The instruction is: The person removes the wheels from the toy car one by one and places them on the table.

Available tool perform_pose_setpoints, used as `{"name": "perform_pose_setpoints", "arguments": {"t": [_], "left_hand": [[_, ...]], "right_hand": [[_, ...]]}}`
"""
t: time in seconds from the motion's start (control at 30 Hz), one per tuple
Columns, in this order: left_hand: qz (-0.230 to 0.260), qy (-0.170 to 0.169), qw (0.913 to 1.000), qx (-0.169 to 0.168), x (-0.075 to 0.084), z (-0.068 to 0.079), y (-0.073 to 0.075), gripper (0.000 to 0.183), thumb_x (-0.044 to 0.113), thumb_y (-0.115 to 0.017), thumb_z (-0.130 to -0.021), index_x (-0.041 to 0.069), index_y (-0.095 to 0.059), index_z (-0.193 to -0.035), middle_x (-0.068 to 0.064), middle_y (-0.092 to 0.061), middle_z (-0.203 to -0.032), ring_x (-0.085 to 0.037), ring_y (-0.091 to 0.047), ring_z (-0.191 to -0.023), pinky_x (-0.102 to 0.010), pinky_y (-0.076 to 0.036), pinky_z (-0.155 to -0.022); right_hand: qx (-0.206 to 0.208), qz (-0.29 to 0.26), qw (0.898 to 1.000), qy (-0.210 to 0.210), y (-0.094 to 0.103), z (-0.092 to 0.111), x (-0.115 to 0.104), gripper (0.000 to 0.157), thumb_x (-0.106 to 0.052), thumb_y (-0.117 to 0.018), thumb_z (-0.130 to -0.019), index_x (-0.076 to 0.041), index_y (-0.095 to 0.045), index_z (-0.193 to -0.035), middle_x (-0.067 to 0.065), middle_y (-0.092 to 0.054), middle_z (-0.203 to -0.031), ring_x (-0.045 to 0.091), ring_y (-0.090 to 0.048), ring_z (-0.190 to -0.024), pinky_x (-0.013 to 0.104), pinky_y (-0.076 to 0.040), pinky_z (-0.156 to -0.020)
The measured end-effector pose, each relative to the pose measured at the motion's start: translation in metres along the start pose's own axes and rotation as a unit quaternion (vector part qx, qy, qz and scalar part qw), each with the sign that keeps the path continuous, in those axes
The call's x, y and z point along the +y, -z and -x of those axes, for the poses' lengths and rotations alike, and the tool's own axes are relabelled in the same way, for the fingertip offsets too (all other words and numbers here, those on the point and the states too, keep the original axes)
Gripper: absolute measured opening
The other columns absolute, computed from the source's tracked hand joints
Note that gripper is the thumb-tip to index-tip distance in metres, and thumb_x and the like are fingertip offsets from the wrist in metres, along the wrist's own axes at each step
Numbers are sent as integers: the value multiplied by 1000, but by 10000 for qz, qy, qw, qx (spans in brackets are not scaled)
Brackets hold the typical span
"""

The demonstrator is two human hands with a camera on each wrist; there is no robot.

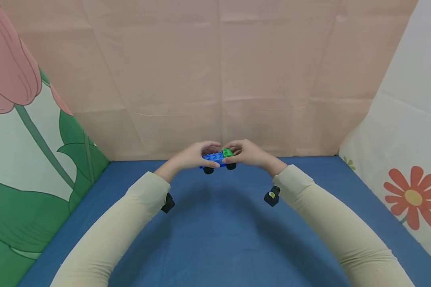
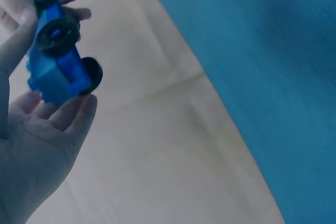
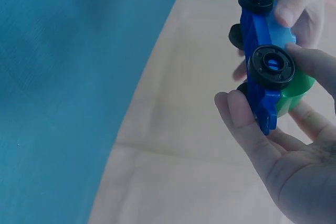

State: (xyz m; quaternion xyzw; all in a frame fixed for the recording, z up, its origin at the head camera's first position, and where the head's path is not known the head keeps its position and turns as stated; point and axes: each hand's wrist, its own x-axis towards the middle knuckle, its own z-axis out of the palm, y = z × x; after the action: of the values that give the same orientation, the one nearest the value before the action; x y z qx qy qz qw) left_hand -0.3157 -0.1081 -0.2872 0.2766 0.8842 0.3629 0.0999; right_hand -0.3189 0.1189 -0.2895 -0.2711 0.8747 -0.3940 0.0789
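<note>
A small toy truck [image 1: 215, 158], with a blue studded body, a green cab block [image 1: 228, 152] and black wheels, is held up between both hands above the blue surface. My left hand [image 1: 195, 154] grips the blue rear end, thumb on the near side and fingers behind. At the cab end, my right hand [image 1: 250, 153] holds the truck between thumb and fingers. The right wrist view shows its wheels [image 3: 272, 66] and the green block from the side. In the left wrist view the truck's blue rear [image 2: 51, 80] lies between thumb and fingers.
Beneath the hands spreads a blue cloth surface [image 1: 215, 239]. A beige cloth wall [image 1: 215, 79] stands behind it. Printed panels flank it, with a tulip [image 1: 10, 59] at left and a red flower [image 1: 413, 197] at right. Black wrist cameras [image 1: 271, 196] hang under the cuffs.
</note>
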Motion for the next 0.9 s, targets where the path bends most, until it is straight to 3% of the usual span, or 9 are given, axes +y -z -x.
{"name": "perform_pose_setpoints", "arguments": {"t": [0.13,0.3,0.4,0.53,0.73,0.9], "left_hand": [[-374,-46,9991,-201,4,1,-2,73,31,-75,-86,17,-38,-148,-8,-50,-143,-25,-51,-126,-41,-47,-99],[-734,-11,9971,-210,8,4,-4,74,33,-74,-86,15,-37,-149,-12,-56,-133,-24,-58,-111,-37,-51,-88],[-749,-14,9971,-159,9,6,-4,76,33,-73,-87,15,-34,-150,-14,-57,-132,-25,-60,-108,-35,-51,-84],[-820,-101,9965,-98,9,8,-4,68,37,-69,-90,16,-39,-147,-12,-59,-128,-23,-61,-102,-34,-50,-80],[-703,-284,9970,-123,8,14,-6,53,41,-61,-95,17,-43,-139,-4,-61,-120,-18,-61,-98,-36,-50,-83],[-528,-277,9982,-61,8,19,-9,51,40,-57,-97,17,-38,-139,-5,-60,-116,-19,-60,-95,-36,-49,-80]], "right_hand": [[-123,-36,9999,95,-1,2,-9,47,-26,-72,-89,-12,-58,-132,10,-62,-129,31,-60,-116,43,-52,-91],[-174,-139,9997,96,-3,2,-15,42,-25,-71,-89,-14,-60,-128,10,-62,-127,30,-61,-113,39,-54,-85],[-191,-340,9992,128,-4,2,-17,40,-23,-71,-90,-12,-58,-126,11,-65,-123,29,-63,-108,37,-53,-81],[-121,-586,9981,124,-5,1,-19,38,-21,-70,-90,-10,-52,-122,13,-65,-118,28,-64,-104,44,-53,-84],[-88,-713,9974,-51,-2,2,-21,45,-28,-68,-92,-12,-47,-129,13,-59,-128,27,-61,-112,39,-53,-84],[-66,-904,9959,-81,3,5,-18,52,-36,-63,-94,-14,-45,-136,12,-56,-134,25,-63,-106,38,-54,-84]]}}
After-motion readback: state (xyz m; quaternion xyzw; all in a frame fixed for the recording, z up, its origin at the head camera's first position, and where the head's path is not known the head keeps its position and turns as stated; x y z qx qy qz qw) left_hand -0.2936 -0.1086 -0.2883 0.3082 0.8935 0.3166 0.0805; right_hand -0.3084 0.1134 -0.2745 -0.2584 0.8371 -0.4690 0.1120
